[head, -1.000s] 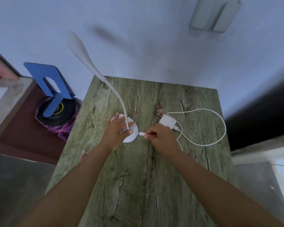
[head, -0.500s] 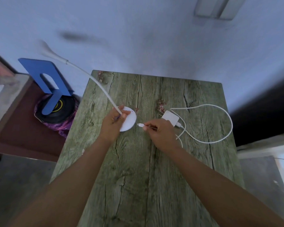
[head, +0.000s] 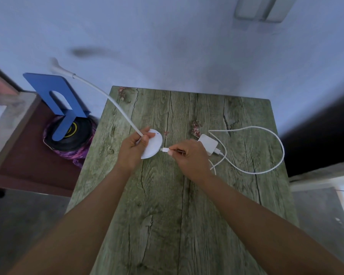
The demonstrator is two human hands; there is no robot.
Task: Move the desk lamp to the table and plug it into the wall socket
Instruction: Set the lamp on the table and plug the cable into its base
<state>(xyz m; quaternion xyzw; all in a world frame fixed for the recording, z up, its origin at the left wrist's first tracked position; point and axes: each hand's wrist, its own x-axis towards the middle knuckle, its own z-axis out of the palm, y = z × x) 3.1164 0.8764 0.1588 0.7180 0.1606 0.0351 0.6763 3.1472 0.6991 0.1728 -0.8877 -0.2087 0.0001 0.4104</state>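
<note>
Gripping the desk lamp (head: 152, 143) at the foot of its thin neck, our left hand (head: 132, 150) had its fingers curled round the stem and the near edge of the round white base, which was tipped up on edge over the table (head: 167, 205) rather than lying flat. The neck arched away to the left, past the table's edge, ending in a blurred lamp head (head: 58, 68) in front of the wall (head: 167, 46).

Our right hand (head: 191, 155) pinched the small cable plug (head: 165, 149) between thumb and forefinger, its tip just beside the rim of the base (whether it touched the base, we could not tell). The white cable (head: 274, 139) ran out from under that hand, looped wide across the right side of the table, and came back to a white adapter (head: 208, 143) lying flat just behind our knuckles.

Off the table's left edge, a blue bookend (head: 54, 96) stood on a black disc with a yellow ring (head: 72, 133), on a lower reddish surface.
</note>
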